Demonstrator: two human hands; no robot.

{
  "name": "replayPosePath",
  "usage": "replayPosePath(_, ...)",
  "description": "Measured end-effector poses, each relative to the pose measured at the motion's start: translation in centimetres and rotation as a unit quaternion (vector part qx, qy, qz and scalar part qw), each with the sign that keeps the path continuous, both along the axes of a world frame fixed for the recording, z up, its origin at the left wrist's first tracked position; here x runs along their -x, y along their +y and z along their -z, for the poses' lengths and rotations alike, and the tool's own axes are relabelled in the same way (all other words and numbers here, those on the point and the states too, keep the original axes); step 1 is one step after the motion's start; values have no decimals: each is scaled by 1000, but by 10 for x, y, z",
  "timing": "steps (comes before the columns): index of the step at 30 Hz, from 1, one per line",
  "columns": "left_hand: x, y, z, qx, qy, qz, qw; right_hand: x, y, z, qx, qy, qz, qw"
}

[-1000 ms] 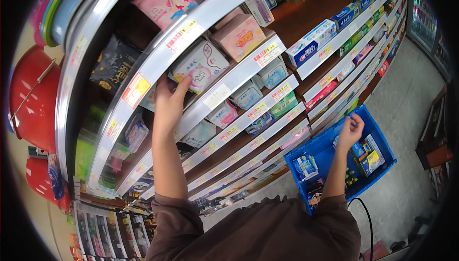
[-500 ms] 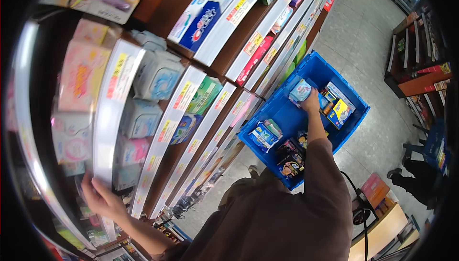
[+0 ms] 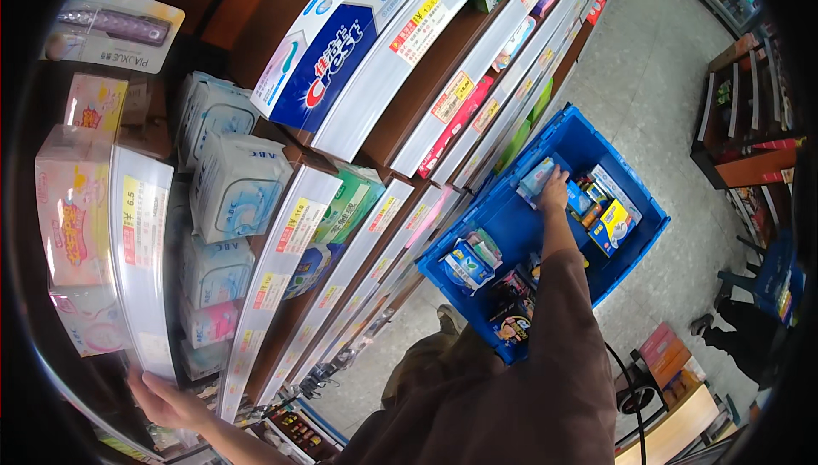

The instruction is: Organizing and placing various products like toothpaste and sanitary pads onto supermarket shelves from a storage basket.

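Inside the blue plastic crate [image 3: 456,293], my right hand [image 3: 554,191] has its fingers closed on a light blue and white soft pack [image 3: 535,179] near the crate's shelf-side wall. My left hand [image 3: 168,400] is at the lower left, thumb against the white price rail [image 3: 145,269] and fingers curled around its lower end, partly hidden. Other goods in the crate are a blue, white and green soft pack [image 3: 469,264], dark packs [image 3: 514,326] and a yellow and blue box [image 3: 615,228]. My right forearm hides part of the crate's contents.
Shelves on the left hold pale soft packs [image 3: 239,186], pink packs [image 3: 75,209], green packs [image 3: 348,203] and a blue toothpaste box [image 3: 324,65]. Another shelf unit [image 3: 750,124] stands across the grey floor [image 3: 630,56]. A person's dark-clad leg [image 3: 740,337] is at the right.
My view has shifted, with the shelf goods appearing larger and the crate slightly lower. The light blue pack has tilted under my right hand. My left hand stays at the rail, lower in view.
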State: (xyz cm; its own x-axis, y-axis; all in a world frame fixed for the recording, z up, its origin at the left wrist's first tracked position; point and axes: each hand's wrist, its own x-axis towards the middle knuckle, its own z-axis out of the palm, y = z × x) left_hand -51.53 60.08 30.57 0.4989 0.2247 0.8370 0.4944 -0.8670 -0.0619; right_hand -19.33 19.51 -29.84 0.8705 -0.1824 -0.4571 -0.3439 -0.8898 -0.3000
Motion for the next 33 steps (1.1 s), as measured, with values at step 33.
replayPosePath(33,72,-33,-10,-86,-103,337,932,266,223,-512,-540,-643,-333,428)
